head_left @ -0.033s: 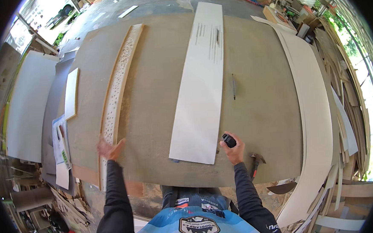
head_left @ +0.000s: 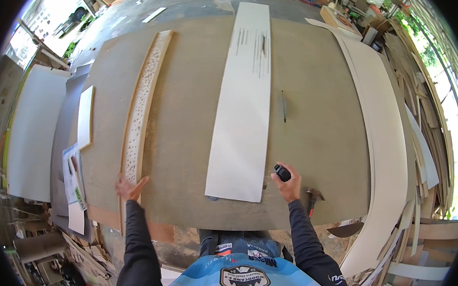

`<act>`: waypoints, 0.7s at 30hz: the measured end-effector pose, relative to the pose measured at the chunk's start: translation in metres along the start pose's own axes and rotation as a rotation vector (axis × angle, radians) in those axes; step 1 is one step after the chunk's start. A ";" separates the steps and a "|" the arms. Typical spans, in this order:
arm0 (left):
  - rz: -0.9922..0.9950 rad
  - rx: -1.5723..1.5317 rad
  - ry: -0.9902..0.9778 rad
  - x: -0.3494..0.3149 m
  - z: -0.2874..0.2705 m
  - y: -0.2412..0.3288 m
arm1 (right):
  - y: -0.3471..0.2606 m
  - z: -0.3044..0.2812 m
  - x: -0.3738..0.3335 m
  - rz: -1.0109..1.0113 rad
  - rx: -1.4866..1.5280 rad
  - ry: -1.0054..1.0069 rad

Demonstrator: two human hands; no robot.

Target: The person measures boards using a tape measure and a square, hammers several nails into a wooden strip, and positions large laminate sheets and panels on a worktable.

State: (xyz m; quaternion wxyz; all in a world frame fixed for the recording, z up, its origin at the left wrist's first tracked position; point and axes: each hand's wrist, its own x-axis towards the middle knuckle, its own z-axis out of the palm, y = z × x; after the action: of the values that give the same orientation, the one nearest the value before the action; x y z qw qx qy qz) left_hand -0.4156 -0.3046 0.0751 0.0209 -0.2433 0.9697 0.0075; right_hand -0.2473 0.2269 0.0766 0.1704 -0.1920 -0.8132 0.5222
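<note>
My left hand (head_left: 130,189) lies over the near part of a long narrow board (head_left: 142,106) with a speckled face and raised light wooden edges. Its thumb sticks out to the right, and the fingers are spread; I cannot tell how firmly they press. In my right hand (head_left: 290,187) is a small black tape measure (head_left: 281,173), held just right of a long white board (head_left: 238,121) that bears several pencil-like lines and a dark slot. Beside that hand, nearer me, a claw hammer (head_left: 313,201) with a red and black handle rests on the brown worktop (head_left: 185,119).
A thin pen-like tool (head_left: 284,107) lies right of the white board. On the left edge are a short white panel (head_left: 86,117) and papers (head_left: 72,173) with a knife-like tool on top. A long white sheet (head_left: 382,118) runs along the right side, near stacked wood offcuts (head_left: 423,105).
The view has shifted slightly. My left hand has slid a little toward me along the narrow board; my right hand keeps its hold on the tape measure.
</note>
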 end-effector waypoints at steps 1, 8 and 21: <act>0.006 -0.039 -0.003 0.001 0.004 -0.011 | 0.003 -0.008 0.003 -0.007 -0.032 0.000; 0.046 -0.154 0.067 -0.005 0.025 -0.005 | 0.011 0.001 0.029 0.015 -0.113 -0.054; 0.030 -0.125 0.064 -0.044 0.018 0.032 | -0.031 0.106 0.082 -0.123 -0.154 -0.291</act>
State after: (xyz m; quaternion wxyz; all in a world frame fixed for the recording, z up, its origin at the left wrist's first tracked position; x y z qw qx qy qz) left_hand -0.3914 -0.2552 0.0596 -0.0256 -0.2298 0.9710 0.0607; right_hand -0.3728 0.1720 0.0697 0.0673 -0.0766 -0.8771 0.4694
